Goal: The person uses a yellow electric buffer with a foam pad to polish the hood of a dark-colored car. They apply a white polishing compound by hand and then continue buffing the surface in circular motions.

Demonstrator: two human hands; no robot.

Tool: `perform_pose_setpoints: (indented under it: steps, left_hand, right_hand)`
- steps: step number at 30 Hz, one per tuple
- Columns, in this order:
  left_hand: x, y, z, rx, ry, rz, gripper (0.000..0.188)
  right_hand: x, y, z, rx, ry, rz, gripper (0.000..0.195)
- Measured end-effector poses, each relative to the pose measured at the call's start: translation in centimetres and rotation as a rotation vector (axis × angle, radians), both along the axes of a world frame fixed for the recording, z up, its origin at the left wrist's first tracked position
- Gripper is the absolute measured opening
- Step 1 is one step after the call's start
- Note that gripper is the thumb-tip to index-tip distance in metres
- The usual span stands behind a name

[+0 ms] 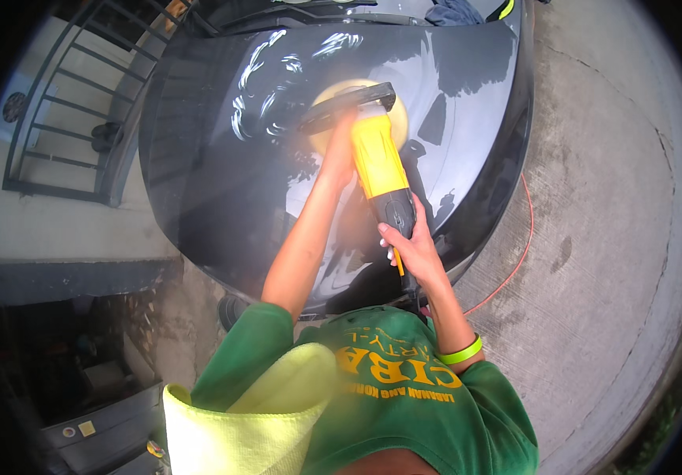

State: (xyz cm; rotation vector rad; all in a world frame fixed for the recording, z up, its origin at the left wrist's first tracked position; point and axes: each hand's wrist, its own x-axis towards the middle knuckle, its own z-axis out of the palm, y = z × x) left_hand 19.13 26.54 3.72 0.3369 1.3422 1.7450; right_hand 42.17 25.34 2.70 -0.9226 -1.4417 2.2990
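A yellow-and-black rotary polisher [379, 157] rests with its round, pale yellow pad [399, 122] on the glossy dark hood [216, 196] of a car. My left hand [341, 139] grips the black front handle [347, 107] near the polisher's head; its fingers are partly hidden. Around the black rear body of the tool, my right hand [413, 246] is closed, thumb on top. Part of the pad is covered by the handle and my left hand. Bright white streaks [258, 65] show on the hood left of the pad; I cannot tell whether they are reflections or residue.
An orange-red cord [528, 231] curves over the concrete floor [596, 237] right of the car. A metal railing [68, 113] stands close on the left. Dark blue cloth [454, 13] lies by the windshield. A yellow towel [237, 436] hangs near my left shoulder.
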Motion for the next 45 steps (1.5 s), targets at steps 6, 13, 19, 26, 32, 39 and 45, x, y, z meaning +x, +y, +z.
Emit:
perform_pose_setpoints:
  steps: [6, 13, 19, 26, 32, 39, 45]
  left_hand:
    - [1.0, -6.5, -2.1, 0.002, -0.099, 0.226, 0.062]
    - [2.2, -21.3, -4.4, 0.28, -0.235, 0.511, 0.068]
    - [2.6, -30.1, -1.8, 0.419, -0.121, 0.74, 0.07]
    - [-0.4, -37.2, 0.9, 0.467, 0.019, 0.639, 0.082]
    - [-2.8, -39.7, 0.6, 0.694, -0.06, 0.436, 0.085]
    - [-2.5, -42.8, 1.5, 0.728, -0.079, 0.51, 0.087]
    - [0.1, -40.6, 2.7, 0.693, -0.036, 0.547, 0.083]
  right_hand:
    - [1.0, -1.3, -1.1, 0.117, -0.06, 0.197, 0.103]
    - [0.2, -6.1, -1.9, 0.346, 0.045, 0.636, 0.118]
    - [8.1, -6.8, -0.9, 0.462, -0.094, 0.827, 0.099]
    - [17.8, -13.7, -11.3, 0.792, -0.462, 0.448, 0.017]
    - [31.5, -9.0, -14.0, 1.147, -1.103, -0.108, 0.015]
    - [40.3, -13.2, -14.4, 0.915, -1.576, -0.401, 0.028]
    - [41.7, -12.1, -15.3, 0.264, -1.336, 0.504, 0.049]
